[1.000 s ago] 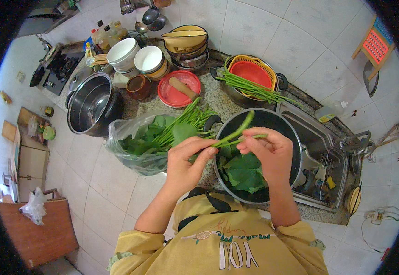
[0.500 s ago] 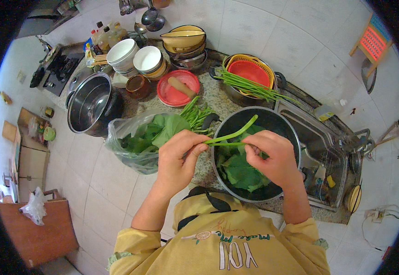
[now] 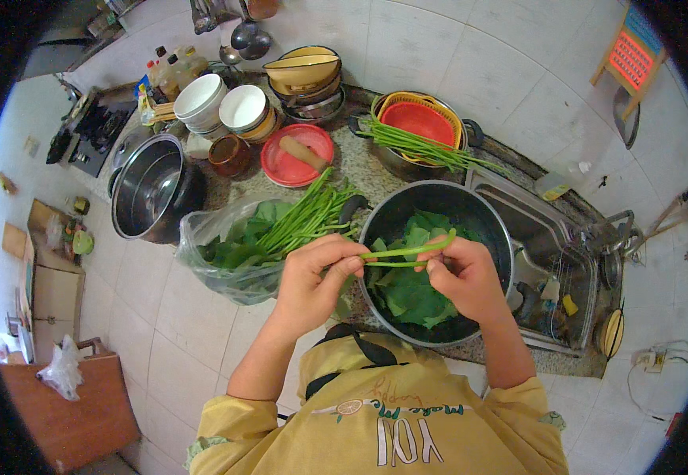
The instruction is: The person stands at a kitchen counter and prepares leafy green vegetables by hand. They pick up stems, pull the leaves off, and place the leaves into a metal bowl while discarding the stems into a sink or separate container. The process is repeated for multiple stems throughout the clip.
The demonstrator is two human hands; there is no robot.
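Note:
Green leaf stalks (image 3: 403, 252) stretch between my hands over the near side of a large dark pot. My left hand (image 3: 316, 281) pinches their left ends between thumb and fingers. My right hand (image 3: 470, 277) is closed on their right part, thumb pressed against the fingers. Below them, the pot (image 3: 439, 192) holds torn green leaves (image 3: 416, 299). Left of it, a clear plastic bag (image 3: 237, 290) has more leaves in it, and a bunch of green stalks (image 3: 304, 222) lies across its right side.
A sink (image 3: 545, 245) adjoins the pot on the right. Behind lie peeled stalks (image 3: 431, 150) across a pot with a red basket (image 3: 419, 124), a red plate (image 3: 280, 168) with a wooden-handled tool, stacked bowls (image 3: 243, 107) and a black pot (image 3: 154, 190) at the counter's left edge.
The raised stalk has come down nearly level, and my right hand's fingers have moved onto it. A large leaf no longer covers the bunch beside the bag. The whole view has shifted slightly.

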